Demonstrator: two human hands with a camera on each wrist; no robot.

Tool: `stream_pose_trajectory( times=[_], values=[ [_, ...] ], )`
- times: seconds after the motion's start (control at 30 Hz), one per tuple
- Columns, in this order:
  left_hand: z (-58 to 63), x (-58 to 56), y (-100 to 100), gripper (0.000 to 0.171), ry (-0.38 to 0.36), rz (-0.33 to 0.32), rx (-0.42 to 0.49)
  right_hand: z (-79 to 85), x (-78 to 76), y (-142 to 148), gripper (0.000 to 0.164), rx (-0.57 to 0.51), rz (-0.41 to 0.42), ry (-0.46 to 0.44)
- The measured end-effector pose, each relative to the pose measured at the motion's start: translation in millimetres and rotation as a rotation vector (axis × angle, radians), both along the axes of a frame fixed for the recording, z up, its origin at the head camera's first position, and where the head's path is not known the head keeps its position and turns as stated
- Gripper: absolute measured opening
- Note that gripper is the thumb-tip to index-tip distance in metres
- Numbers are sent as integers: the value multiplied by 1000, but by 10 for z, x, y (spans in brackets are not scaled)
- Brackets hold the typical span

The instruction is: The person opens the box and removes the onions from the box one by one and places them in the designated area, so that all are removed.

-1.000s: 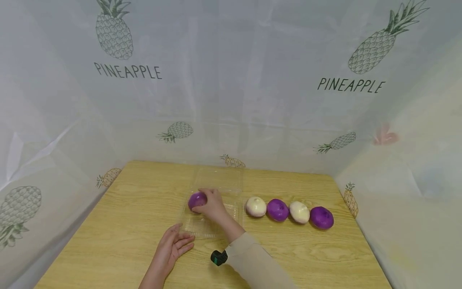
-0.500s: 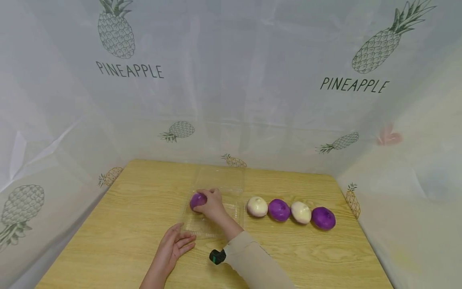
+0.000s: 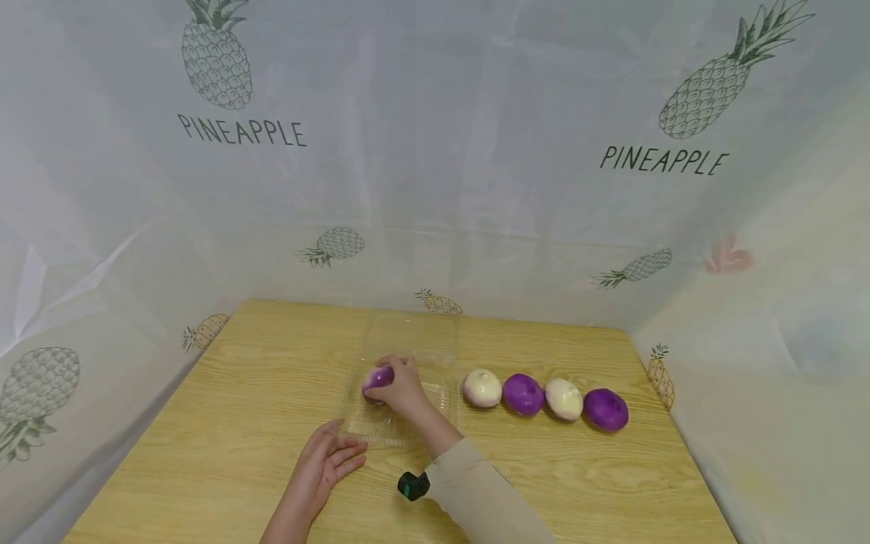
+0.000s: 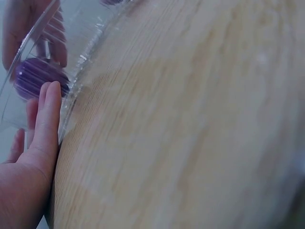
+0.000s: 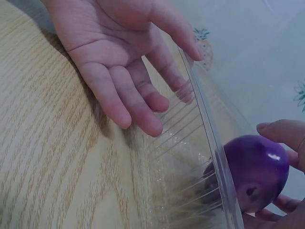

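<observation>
A clear hinged plastic box [image 3: 386,433] lies with its lid [image 3: 411,332] folded back on the wooden table. Thumb and fingers of my right hand [image 3: 405,389] pinch a glossy round turnip [image 3: 378,384], purple with a pale side, over the box's left half. Through the clear wall in the left wrist view, the turnip [image 4: 38,77] appears just inside. My left hand [image 3: 319,457] rests at the box's front left corner, fingers relaxed and thumb side at the rim. In the right wrist view, that left hand [image 5: 119,57] has its palm showing and two fingers by the ridged wall.
Right of the box stands a row of turnips: a whitish one [image 3: 482,389], a purple one [image 3: 522,394], another whitish one [image 3: 563,400] and another purple one [image 3: 606,410]. A pineapple-printed curtain [image 3: 435,189] hangs behind the table [image 3: 272,355] and at its sides.
My right hand has turned the turnip, so its pale side now shows at the left, and shifted it slightly right. My left hand has stayed at the box corner.
</observation>
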State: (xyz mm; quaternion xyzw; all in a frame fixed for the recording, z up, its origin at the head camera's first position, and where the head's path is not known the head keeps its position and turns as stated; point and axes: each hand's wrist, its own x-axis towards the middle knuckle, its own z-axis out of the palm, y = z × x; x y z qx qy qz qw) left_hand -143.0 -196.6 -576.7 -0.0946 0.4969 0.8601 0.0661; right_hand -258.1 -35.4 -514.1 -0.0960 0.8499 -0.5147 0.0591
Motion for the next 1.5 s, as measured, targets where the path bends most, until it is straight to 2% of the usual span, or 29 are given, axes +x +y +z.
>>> stream_pose_trajectory(
  times=[0.2, 0.5, 0.73, 1.0, 1.27, 1.5],
  values=[
    [10, -4, 3, 52, -4, -2, -5, 12, 27, 38, 47, -5, -9, -14],
    [-7, -16, -2, 53, -5, -19, -6, -7, 35, 99, 51, 9, 2, -29],
    [-16, -13, 0, 52, 2, -30, -21, -19, 56, 162, 52, 112, 32, -70],
    [-13, -10, -12, 53, 10, -33, -37, -25, 60, 262, 52, 202, 121, -67],
    [-14, 2, -25, 54, 30, -44, -37, 4, 79, 352, 46, 211, 132, -58],
    [-27, 7, -34, 55, 44, -54, -28, 118, 103, 448, 49, 153, 118, -68]
  ],
)
